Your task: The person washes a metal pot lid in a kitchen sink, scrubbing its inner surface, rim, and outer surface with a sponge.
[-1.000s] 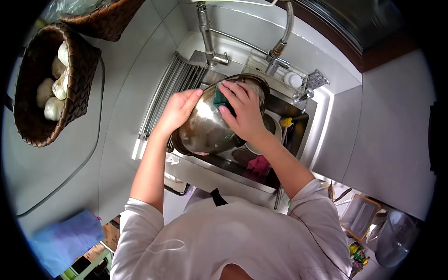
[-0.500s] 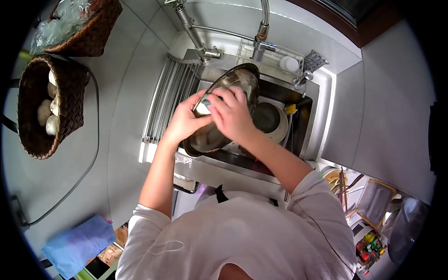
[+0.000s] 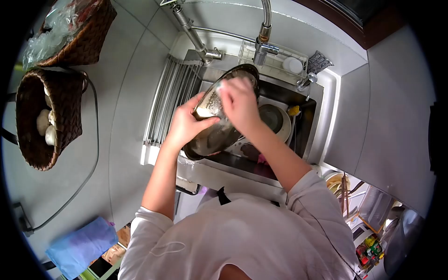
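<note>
A wide, wet, shiny brownish bowl (image 3: 207, 142) with a dark rim is held tilted over the sink (image 3: 309, 133). My left hand (image 3: 189, 122) grips its left side, thumb over the inner face and fingers behind the rim. My right hand (image 3: 239, 102) is closed and motion-blurred, pressed to the upper inside of the bowl. A green scouring sponge showed in its fingers a moment ago; now the fingers mostly cover it. Beneath the bowl, a round pan or dish with a dark centre (image 3: 270, 119) lies in the sink.
A roll-up metal rack (image 3: 170, 100) covers the sink's left side. Behind stand the faucet (image 3: 260, 51) and a wire caddy (image 3: 280, 63). Woven baskets (image 3: 70, 112) with garlic and plastic bags sit at left. A yellow-headed brush (image 3: 294, 111) leans in the sink.
My right hand has slid up and slightly right along the bowl's inside, away from my left hand. The bowl and my left hand stay nearly in place; the view has shifted slightly.
</note>
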